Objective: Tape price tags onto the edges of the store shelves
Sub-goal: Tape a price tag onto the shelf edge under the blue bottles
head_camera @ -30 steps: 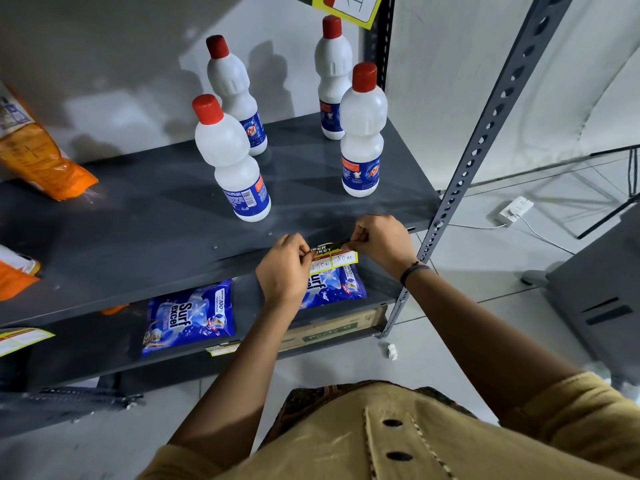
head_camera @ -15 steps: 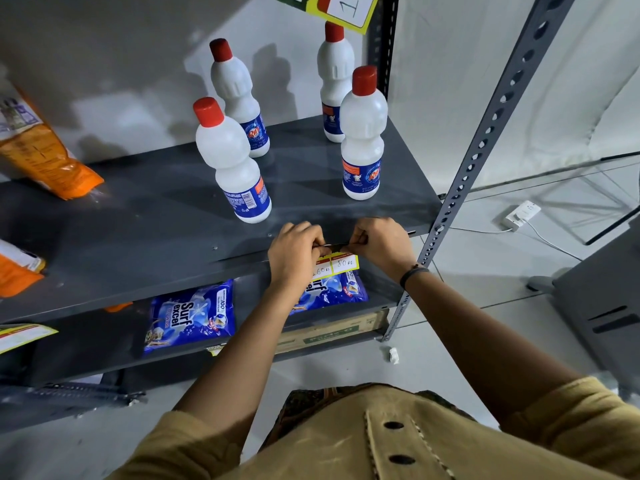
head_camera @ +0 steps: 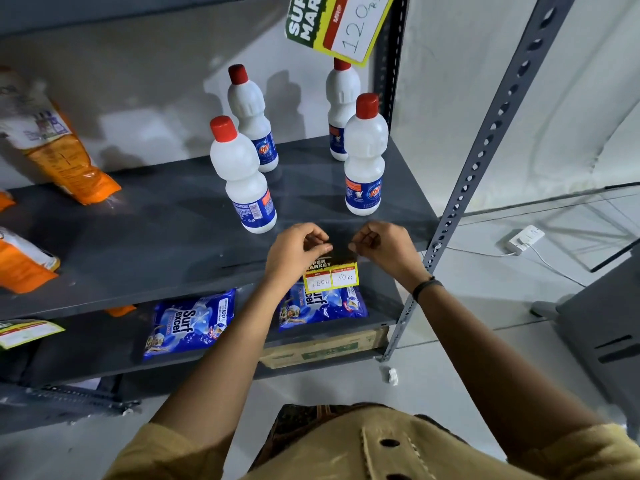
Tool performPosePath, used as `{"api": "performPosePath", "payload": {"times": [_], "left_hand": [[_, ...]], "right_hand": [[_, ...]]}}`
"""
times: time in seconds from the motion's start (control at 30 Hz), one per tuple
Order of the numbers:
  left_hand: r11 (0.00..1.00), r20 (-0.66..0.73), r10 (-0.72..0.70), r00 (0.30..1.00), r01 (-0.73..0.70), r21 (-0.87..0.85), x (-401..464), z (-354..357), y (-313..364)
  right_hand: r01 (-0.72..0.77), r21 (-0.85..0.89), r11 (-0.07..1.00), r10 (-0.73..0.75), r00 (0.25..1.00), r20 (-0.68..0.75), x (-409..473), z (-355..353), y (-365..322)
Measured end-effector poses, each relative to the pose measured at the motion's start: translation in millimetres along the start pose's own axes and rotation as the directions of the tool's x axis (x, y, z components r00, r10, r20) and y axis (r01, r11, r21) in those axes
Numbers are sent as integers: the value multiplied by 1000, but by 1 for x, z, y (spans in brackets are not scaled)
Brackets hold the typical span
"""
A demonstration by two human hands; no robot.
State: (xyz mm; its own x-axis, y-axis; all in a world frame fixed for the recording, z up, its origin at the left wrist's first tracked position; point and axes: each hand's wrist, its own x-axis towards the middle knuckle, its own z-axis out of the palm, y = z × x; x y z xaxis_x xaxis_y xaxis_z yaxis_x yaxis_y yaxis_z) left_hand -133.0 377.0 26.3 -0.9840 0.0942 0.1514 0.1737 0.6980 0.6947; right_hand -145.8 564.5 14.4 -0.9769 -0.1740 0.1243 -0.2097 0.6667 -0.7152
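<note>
A yellow price tag (head_camera: pixel 330 276) with two white price boxes hangs against the front edge of the grey middle shelf (head_camera: pixel 138 258). My left hand (head_camera: pixel 296 252) sits at the tag's top left corner, and its curled fingertips pinch the tag's top edge on the shelf lip. At the top right corner, my right hand (head_camera: pixel 386 247) pinches the same way. Any tape under the fingers is hidden.
Several white bottles with red caps (head_camera: pixel 242 181) stand on the shelf just behind my hands. Orange packets (head_camera: pixel 59 147) lie at the left, and blue detergent packets (head_camera: pixel 188 323) on the shelf below. Another tag (head_camera: pixel 343 24) hangs from the upper shelf. A perforated upright (head_camera: pixel 485 147) stands at the right.
The tag has gone from being held out in front of the shelf to hanging flat against its front edge. Both hands have risen to its top corners.
</note>
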Motion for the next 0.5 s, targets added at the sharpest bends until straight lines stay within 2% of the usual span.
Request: {"api": "performPosePath", "payload": {"times": [0.13, 0.23, 0.33, 0.4, 0.5], "left_hand": [[953, -287, 42, 957, -125, -277, 5, -26, 44], [842, -473, -32, 880, -231, -488, 6, -55, 87], [689, -581, -122, 805, -352, -634, 8, -82, 121], [618, -589, -138, 796, -395, -679, 11, -94, 140], [619, -573, -89, 815, -406, -672, 14, -106, 162]], "right_hand": [[137, 94, 986, -112, 967, -230, 2, -48, -42], [309, 135, 941, -237, 891, -388, -1, -99, -90], [508, 113, 854, -380, 757, -531, -8, -152, -141], [606, 63, 793, -453, 655, -604, -9, -181, -171], [667, -105, 737, -558, 513, -652, 0, -209, -205]]}}
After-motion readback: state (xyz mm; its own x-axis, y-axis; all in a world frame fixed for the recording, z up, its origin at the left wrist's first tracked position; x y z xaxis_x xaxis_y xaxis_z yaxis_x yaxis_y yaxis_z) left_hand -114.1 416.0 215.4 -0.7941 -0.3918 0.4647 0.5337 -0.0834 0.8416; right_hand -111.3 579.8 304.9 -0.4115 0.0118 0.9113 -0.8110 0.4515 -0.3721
